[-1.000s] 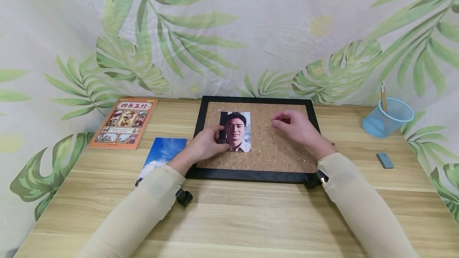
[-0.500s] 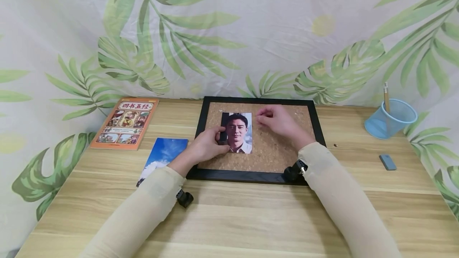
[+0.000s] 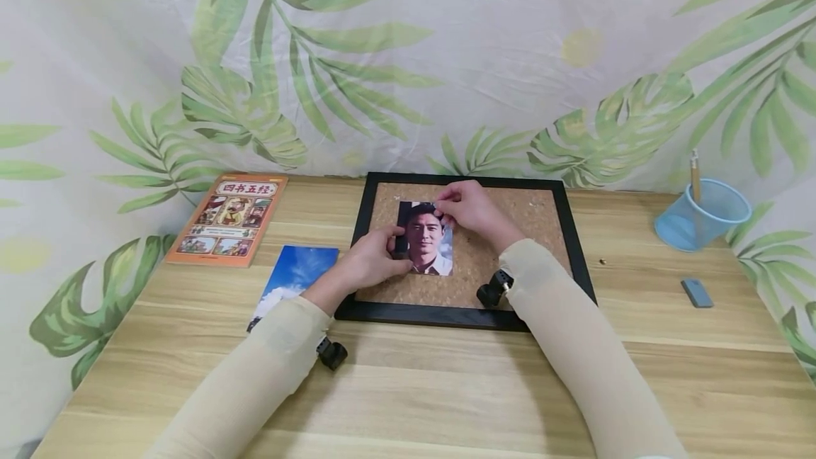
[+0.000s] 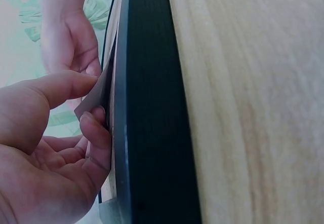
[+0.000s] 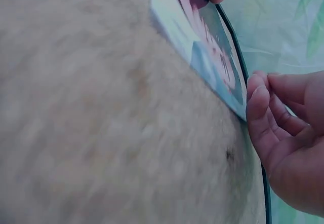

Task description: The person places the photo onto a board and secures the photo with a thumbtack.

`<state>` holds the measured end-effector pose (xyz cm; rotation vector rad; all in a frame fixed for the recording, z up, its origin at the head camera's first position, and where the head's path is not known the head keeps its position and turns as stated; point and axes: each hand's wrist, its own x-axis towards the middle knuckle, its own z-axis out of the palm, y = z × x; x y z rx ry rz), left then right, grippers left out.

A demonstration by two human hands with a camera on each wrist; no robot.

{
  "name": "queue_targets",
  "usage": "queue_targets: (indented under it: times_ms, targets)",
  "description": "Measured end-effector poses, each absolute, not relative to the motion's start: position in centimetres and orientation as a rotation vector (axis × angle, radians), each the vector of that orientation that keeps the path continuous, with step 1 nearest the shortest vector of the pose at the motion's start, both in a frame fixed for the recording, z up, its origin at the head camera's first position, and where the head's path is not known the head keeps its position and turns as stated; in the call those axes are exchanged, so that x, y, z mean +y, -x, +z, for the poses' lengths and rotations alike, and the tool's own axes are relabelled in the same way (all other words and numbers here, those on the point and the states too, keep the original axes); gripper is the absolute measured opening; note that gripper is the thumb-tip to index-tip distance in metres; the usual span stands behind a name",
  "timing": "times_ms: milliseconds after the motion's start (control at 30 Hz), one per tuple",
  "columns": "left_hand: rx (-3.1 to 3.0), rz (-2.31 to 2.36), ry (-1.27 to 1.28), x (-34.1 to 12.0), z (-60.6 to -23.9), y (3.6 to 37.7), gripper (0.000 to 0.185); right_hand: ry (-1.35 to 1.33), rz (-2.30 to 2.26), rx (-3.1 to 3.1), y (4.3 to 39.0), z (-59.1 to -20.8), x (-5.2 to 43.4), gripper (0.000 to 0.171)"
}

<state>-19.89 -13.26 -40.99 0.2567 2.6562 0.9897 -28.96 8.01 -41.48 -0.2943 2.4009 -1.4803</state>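
Note:
A portrait photo (image 3: pixel 426 243) lies against the cork board (image 3: pixel 510 261) in its black frame. My left hand (image 3: pixel 372 256) pinches the photo's left edge between thumb and fingers; in the left wrist view that edge of the photo (image 4: pixel 93 100) bends up off the cork. My right hand (image 3: pixel 474 210) is at the photo's upper right corner, thumb and forefinger tips pinched together there. A tiny dark spot shows at those tips, too small to make out. In the right wrist view the right hand's fingertips (image 5: pixel 258 100) meet the corner and hide what lies between them.
A second photo (image 3: pixel 299 268) of sky and cloud lies left of the board, partly under the left forearm. Behind it is an orange book (image 3: pixel 229 222). To the right are a small brass-coloured tack (image 3: pixel 602 261), a blue-grey eraser (image 3: pixel 697 293) and a blue mesh cup (image 3: pixel 678 222) holding a pencil (image 3: pixel 695 176).
My right hand has moved left across the cork, from the board's right half to the photo's upper right corner. The left hand keeps its hold on the photo's left edge.

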Motion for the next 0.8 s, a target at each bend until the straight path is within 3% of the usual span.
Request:
queue_targets:
  times_ms: [800]
  targets:
    - [2.676,0.989,-0.274,-13.2,-40.9,19.8,0.067,0.231,-1.174,2.487,31.6,-41.2,4.9,0.014]
